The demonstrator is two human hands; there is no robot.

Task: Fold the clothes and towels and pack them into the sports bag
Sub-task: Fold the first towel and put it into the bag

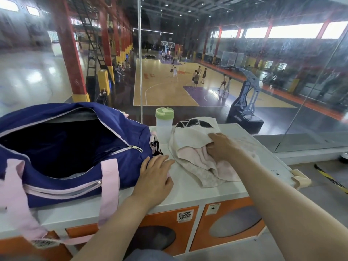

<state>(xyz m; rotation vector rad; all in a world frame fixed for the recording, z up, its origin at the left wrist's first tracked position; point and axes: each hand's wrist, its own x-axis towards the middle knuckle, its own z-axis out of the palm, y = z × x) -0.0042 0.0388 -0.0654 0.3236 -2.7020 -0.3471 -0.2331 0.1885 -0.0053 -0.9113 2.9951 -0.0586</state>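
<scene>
A navy sports bag (62, 144) with pink straps lies unzipped and gaping on the left of the white locker top (190, 187). My left hand (155, 176) rests flat against the bag's right end, fingers straight. To the right lies a crumpled heap of cloth: a cream towel (190, 134) with a dark pattern at its far edge, over a pale pink towel (194, 157). My right hand (223, 148) lies on this heap, its fingers curled into the folds of cream and pink cloth.
A clear bottle with a green lid (164, 125) stands between bag and towels, close to both. A glass wall rises just behind the locker top, with a basketball court beyond. The locker's front and right edges drop off; orange locker doors (233, 223) face me below.
</scene>
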